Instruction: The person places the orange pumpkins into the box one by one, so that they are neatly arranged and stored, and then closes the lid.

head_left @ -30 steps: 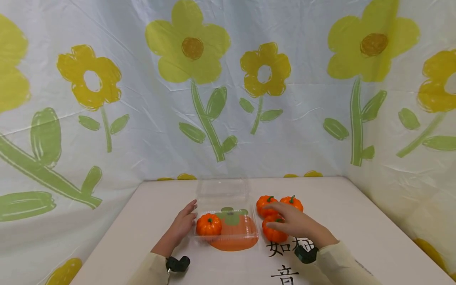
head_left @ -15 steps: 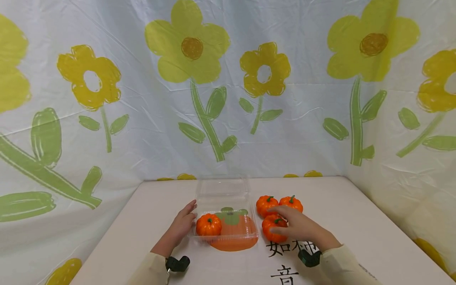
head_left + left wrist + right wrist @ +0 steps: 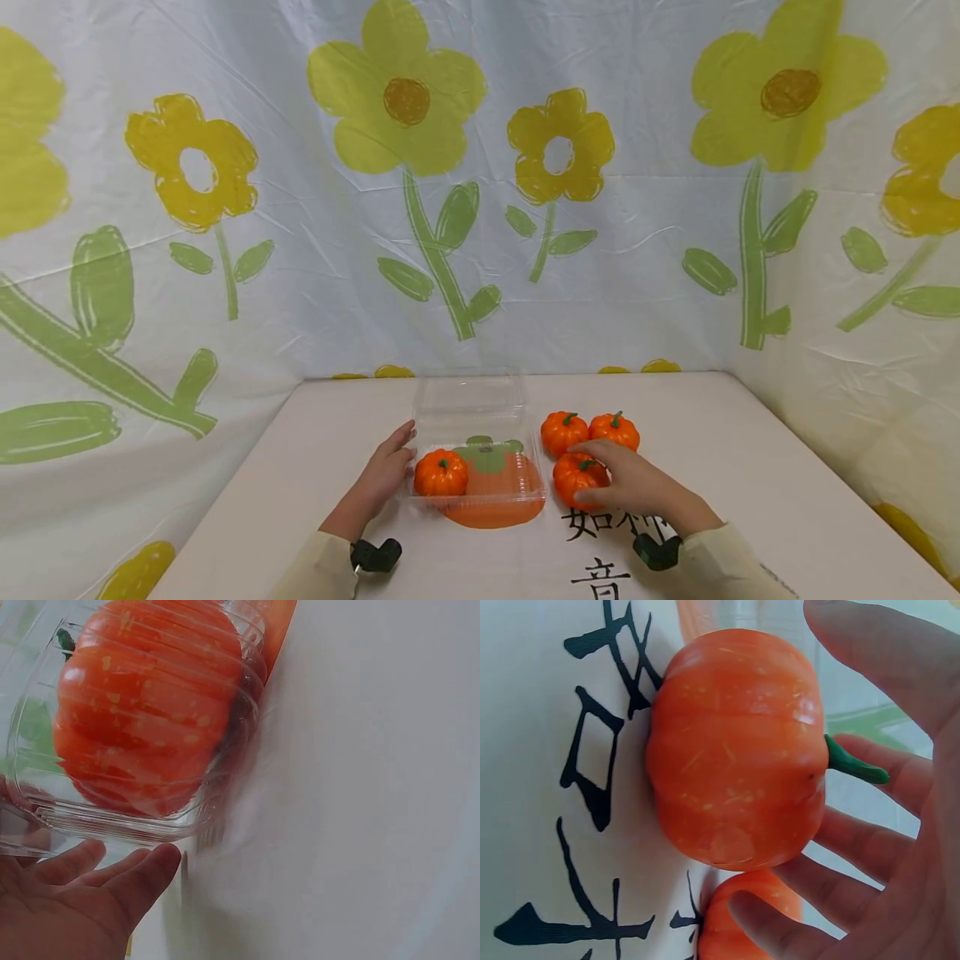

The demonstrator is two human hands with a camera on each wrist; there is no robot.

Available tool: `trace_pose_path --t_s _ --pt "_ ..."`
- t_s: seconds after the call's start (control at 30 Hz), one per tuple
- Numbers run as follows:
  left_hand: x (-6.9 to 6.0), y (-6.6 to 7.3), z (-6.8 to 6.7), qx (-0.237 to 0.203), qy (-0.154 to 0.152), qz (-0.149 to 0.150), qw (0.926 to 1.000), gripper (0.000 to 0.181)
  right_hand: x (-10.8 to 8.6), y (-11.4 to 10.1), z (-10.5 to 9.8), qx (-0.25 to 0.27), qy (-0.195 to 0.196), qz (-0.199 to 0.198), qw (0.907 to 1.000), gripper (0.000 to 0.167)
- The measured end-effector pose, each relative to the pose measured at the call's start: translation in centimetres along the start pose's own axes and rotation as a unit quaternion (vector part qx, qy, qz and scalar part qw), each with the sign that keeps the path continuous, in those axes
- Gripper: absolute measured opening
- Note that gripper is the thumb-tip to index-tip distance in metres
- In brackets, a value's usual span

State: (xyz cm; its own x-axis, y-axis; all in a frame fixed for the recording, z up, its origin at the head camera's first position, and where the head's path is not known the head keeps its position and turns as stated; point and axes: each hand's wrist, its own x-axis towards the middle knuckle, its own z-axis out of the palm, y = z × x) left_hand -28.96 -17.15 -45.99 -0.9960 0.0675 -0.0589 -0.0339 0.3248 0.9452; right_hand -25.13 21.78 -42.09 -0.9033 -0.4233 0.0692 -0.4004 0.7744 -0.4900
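Observation:
My left hand (image 3: 384,473) is at the left side of a clear plastic clamshell box (image 3: 495,500), whose lid stands raised at the back. In the left wrist view its extended fingers (image 3: 150,874) rest against the box wall. Inside the box, at the left, sits an orange toy pumpkin (image 3: 441,475) with a green stem. My right hand (image 3: 637,479) is spread around the front pumpkin (image 3: 735,750) on the table, right of the box. Thumb and fingers are on opposite sides of it; the thumb is apart from its surface in the right wrist view.
Two more toy pumpkins, a left one (image 3: 562,433) and a right one (image 3: 617,428), stand just behind the front pumpkin. The white table (image 3: 330,417) bears a printed orange fruit (image 3: 495,515) under the box and black characters (image 3: 600,575). A flower-patterned curtain (image 3: 585,317) closes the back.
My right hand has shifted slightly to the right and nearer to me, its thumb now lower beside the front pumpkin. The left hand, box and pumpkins have stayed in place.

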Motion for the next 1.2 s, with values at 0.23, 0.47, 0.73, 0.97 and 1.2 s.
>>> trace_pose_path --t_s 0.23,0.47,0.73,0.97,1.2 --pt "0.11 0.01 0.16 0.0 0.007 0.002 1.0 0.057 -0.33 0.04 0.17 -0.001 -0.001 0.005 1.0 0.062" --pt "-0.11 0.41 0.32 0.002 0.011 0.003 0.9999 0.056 -0.46 -0.13 0.21 0.001 0.002 0.014 0.9999 0.06" --pt "-0.24 0.49 0.3 0.003 0.011 0.004 0.9999 0.056 -0.35 0.02 0.28 0.002 0.0 0.02 0.9998 0.061" --pt "-0.21 0.33 0.29 0.004 0.012 0.002 0.9999 0.057 -0.41 -0.04 0.16 0.006 -0.005 0.016 0.9999 0.061" --pt "-0.38 0.4 0.21 0.004 0.012 0.002 0.9999 0.057 -0.52 -0.09 -0.16 0.005 -0.007 0.012 0.9999 0.06"
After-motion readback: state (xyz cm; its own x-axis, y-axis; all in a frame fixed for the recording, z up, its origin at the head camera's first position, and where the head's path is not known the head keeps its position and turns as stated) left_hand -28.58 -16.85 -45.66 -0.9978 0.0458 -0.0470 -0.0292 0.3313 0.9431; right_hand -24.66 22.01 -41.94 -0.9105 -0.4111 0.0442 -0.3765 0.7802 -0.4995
